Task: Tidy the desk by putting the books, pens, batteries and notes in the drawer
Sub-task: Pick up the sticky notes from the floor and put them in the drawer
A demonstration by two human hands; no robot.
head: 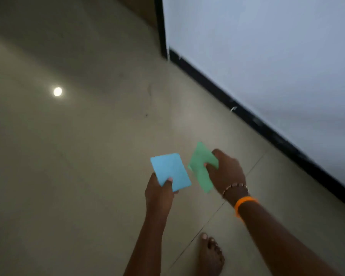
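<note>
My left hand (pixel 159 193) pinches a light blue pad of notes (pixel 170 170) by its lower corner, thumb on top. Just to the right, my right hand (pixel 225 174) grips a green pad of notes (pixel 200 166), fingers curled over its right edge. Both pads are held in the air above a tiled floor, close together but apart. An orange band and a bead bracelet sit on my right wrist. No desk or drawer is in view. The picture is blurred.
A beige tiled floor (pixel 88 156) fills the view, with a round light reflection (pixel 57 91) at left. A pale wall (pixel 267 56) with a black skirting (pixel 247 114) runs along the right. My bare foot (pixel 210 253) stands at the bottom.
</note>
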